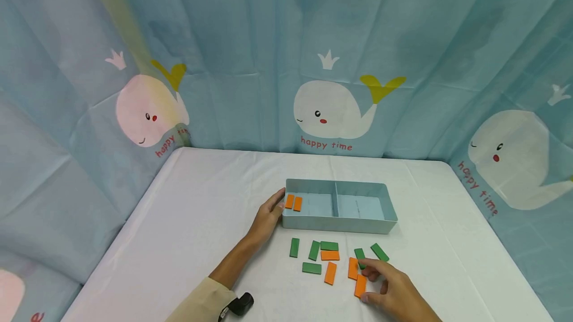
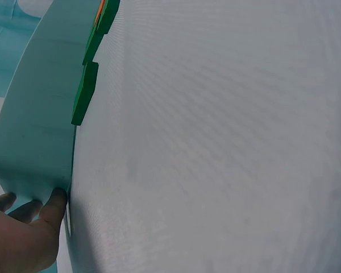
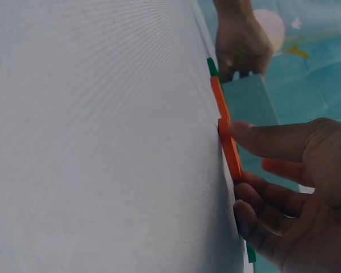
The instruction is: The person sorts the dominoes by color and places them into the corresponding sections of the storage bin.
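My left hand (image 1: 265, 220) rests against the left end of a grey-blue two-compartment box (image 1: 340, 224), fingertips touching its end wall. In the left wrist view the fingers (image 2: 52, 207) lie at that wall near the tabletop. Two orange tiles (image 1: 294, 202) sit in the box's left compartment, by its left wall. My right hand (image 1: 389, 284) is low over the table in front of the box. Its thumb and fingertips are at opposite ends of an orange tile (image 3: 229, 149), pinching it lengthwise. Another orange tile (image 1: 353, 268) and a green tile (image 1: 359, 252) lie just beyond.
Several green tiles (image 1: 312, 268) and orange tiles (image 1: 330, 273) lie scattered on the white table (image 1: 201, 202) in front of the box. A divider (image 1: 334, 200) splits the box. A blue curtain (image 1: 250, 63) with whale prints hangs behind and beside the table.
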Action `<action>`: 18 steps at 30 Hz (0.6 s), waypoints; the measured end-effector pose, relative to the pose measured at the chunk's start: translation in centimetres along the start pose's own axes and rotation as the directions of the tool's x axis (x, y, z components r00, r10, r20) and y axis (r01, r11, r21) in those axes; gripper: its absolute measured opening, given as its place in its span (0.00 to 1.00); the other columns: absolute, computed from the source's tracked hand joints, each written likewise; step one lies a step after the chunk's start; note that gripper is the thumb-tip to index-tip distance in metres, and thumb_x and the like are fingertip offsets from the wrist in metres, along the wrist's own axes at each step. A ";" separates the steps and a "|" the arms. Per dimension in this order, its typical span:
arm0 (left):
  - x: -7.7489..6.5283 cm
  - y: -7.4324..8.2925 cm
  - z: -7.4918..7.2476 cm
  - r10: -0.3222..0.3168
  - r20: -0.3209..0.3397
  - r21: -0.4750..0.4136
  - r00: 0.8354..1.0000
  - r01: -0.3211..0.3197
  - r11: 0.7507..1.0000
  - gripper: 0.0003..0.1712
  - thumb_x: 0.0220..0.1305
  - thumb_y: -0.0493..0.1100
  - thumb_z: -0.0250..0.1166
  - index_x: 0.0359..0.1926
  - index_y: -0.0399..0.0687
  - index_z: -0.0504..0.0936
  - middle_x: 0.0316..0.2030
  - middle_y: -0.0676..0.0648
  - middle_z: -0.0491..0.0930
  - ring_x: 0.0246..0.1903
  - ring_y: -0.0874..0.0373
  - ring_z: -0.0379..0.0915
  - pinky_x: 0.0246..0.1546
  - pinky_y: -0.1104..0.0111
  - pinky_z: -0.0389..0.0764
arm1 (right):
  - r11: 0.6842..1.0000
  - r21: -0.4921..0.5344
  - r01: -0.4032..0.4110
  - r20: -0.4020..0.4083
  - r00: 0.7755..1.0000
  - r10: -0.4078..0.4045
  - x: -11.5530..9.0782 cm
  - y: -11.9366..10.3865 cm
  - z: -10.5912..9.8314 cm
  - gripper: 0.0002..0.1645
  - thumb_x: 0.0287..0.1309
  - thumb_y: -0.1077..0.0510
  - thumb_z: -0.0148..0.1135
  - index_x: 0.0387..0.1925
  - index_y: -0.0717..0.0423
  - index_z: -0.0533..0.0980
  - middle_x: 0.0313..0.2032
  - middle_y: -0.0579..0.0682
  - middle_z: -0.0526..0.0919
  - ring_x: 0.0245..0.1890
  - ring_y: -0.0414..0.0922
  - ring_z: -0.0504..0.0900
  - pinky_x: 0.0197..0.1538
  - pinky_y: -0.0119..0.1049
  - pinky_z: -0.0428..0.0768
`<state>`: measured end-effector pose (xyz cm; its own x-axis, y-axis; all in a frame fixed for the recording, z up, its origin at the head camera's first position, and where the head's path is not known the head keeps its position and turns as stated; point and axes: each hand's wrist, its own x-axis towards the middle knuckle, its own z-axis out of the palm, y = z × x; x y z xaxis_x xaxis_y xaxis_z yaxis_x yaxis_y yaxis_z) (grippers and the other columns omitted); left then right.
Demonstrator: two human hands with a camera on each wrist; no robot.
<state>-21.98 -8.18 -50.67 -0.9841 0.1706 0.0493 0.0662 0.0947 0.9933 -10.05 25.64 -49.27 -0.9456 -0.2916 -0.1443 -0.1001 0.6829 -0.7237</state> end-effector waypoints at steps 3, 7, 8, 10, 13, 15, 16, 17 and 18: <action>-0.1 0.1 0.0 0.006 -0.001 0.005 1.000 -0.006 1.000 0.31 0.85 0.37 0.47 0.83 0.37 0.56 0.83 0.38 0.55 0.83 0.41 0.45 0.84 0.45 0.47 | 0.999 -0.039 -0.009 0.034 0.999 0.011 0.1 0.1 0.0 0.44 0.46 0.51 0.87 0.66 0.54 0.79 0.48 0.44 0.84 0.41 0.34 0.75 0.37 0.28 0.80; -0.1 0.2 0.1 0.001 -0.002 0.021 1.000 -0.001 1.000 0.31 0.85 0.38 0.47 0.83 0.38 0.56 0.83 0.39 0.56 0.83 0.41 0.45 0.84 0.45 0.47 | 0.996 -0.085 0.022 0.056 0.998 -0.017 0.1 0.3 0.1 0.45 0.46 0.52 0.87 0.66 0.52 0.78 0.49 0.43 0.81 0.43 0.34 0.72 0.38 0.28 0.78; -0.1 0.2 0.1 -0.002 -0.002 0.024 1.000 0.002 1.000 0.31 0.85 0.38 0.47 0.83 0.39 0.56 0.83 0.40 0.56 0.83 0.42 0.45 0.84 0.45 0.48 | 0.996 -0.089 0.029 0.057 0.998 -0.024 0.1 0.3 0.1 0.44 0.46 0.52 0.87 0.66 0.52 0.78 0.49 0.43 0.80 0.43 0.35 0.72 0.38 0.28 0.78; -0.1 0.2 0.1 -0.002 -0.004 0.029 1.000 0.002 1.000 0.31 0.85 0.39 0.47 0.83 0.40 0.57 0.83 0.40 0.56 0.83 0.42 0.45 0.84 0.45 0.48 | 0.995 -0.093 0.045 0.054 0.998 -0.040 0.0 0.3 0.1 0.43 0.47 0.53 0.87 0.66 0.53 0.78 0.49 0.43 0.80 0.43 0.35 0.72 0.37 0.28 0.77; -0.1 0.2 0.1 -0.003 -0.008 0.030 1.000 0.003 1.000 0.31 0.85 0.39 0.48 0.83 0.39 0.57 0.82 0.40 0.56 0.83 0.42 0.45 0.84 0.45 0.48 | 0.996 -0.088 0.030 0.049 0.998 -0.026 0.1 0.2 0.2 0.42 0.48 0.56 0.86 0.66 0.54 0.78 0.49 0.44 0.81 0.42 0.34 0.72 0.38 0.28 0.79; 0.0 0.1 0.0 0.000 -0.012 0.026 1.000 0.000 1.000 0.31 0.85 0.38 0.48 0.83 0.39 0.57 0.82 0.40 0.56 0.83 0.41 0.46 0.83 0.45 0.48 | 0.996 -0.091 0.017 0.045 0.999 -0.013 0.1 0.0 0.2 0.42 0.48 0.59 0.85 0.66 0.55 0.78 0.48 0.44 0.81 0.42 0.35 0.73 0.39 0.28 0.80; 0.0 0.1 0.0 0.001 -0.014 0.024 1.000 -0.001 1.000 0.31 0.85 0.38 0.48 0.83 0.38 0.57 0.82 0.39 0.56 0.83 0.41 0.46 0.83 0.45 0.48 | 0.996 -0.091 -0.001 0.041 0.999 0.005 0.2 -0.1 0.3 0.42 0.48 0.59 0.85 0.66 0.54 0.78 0.48 0.44 0.81 0.42 0.36 0.73 0.39 0.28 0.80; 0.0 0.1 0.0 0.002 -0.015 0.021 1.000 -0.001 1.000 0.31 0.85 0.39 0.48 0.83 0.38 0.57 0.82 0.39 0.56 0.83 0.41 0.46 0.84 0.45 0.48 | 0.996 -0.088 -0.024 0.036 0.999 0.027 0.2 -0.3 0.3 0.41 0.48 0.60 0.84 0.66 0.54 0.78 0.47 0.44 0.80 0.42 0.36 0.72 0.38 0.28 0.80; 0.0 0.1 0.0 0.003 -0.016 0.018 1.000 -0.003 1.000 0.31 0.85 0.39 0.48 0.83 0.38 0.57 0.82 0.39 0.56 0.83 0.41 0.46 0.83 0.45 0.48 | 0.995 -0.093 -0.032 0.029 0.999 0.035 0.2 -0.4 0.3 0.41 0.48 0.61 0.84 0.66 0.53 0.78 0.47 0.44 0.80 0.42 0.37 0.72 0.38 0.28 0.80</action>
<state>-21.95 -8.13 -50.57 -0.9864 0.1554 0.0539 0.0718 0.1116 0.9912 -10.11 25.13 -49.23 -0.9393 -0.2864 -0.1889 -0.0977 0.7512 -0.6528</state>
